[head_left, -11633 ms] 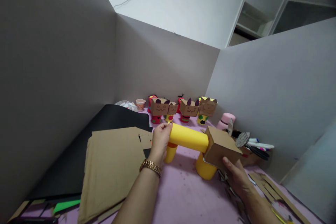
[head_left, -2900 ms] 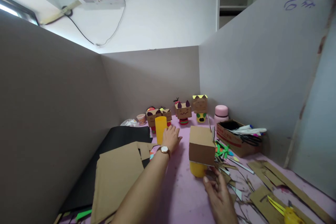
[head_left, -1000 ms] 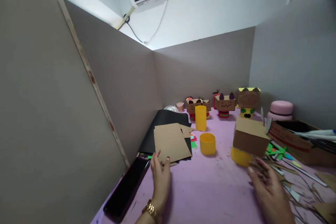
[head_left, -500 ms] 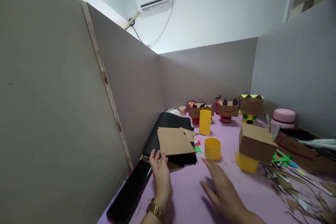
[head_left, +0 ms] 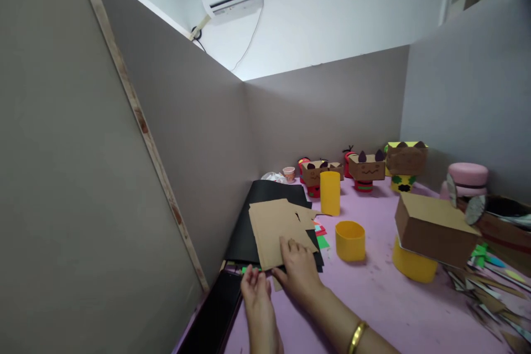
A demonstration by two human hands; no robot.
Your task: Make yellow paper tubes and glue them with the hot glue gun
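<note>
1. As we looked down at the table, our right hand (head_left: 299, 265) lay flat and open on the near edge of the brown cardboard sheets (head_left: 279, 228), fingers spread, pressing and not gripping.
2. Our left hand (head_left: 256, 292) was just beside it at the lower corner of the stack, fingers loosely curled at the edge of the sheets; whether it pinched anything, we could not tell.
3. The cardboard sheets lay near the left partition (head_left: 124, 177), on top of black paper (head_left: 265, 194), which lay on the pink table (head_left: 373, 310).
4. We judged the sheets light, thin and fairly stiff, with a matte surface that should not slip. They would probably bend if lifted by one corner, so the better hold seemed to be at the near edge, thumb under and fingers above.
5. A dark phone (head_left: 211, 318) lay flat just left of the hands.
6. Farther out stood smooth yellow paper cylinders: a short ring (head_left: 350, 240) and a tall tube (head_left: 329, 192).
7. To the right, a brown cardboard box (head_left: 435, 229) rested on another yellow tube (head_left: 412, 265); behind stood small box-headed figures (head_left: 366, 168).
</note>
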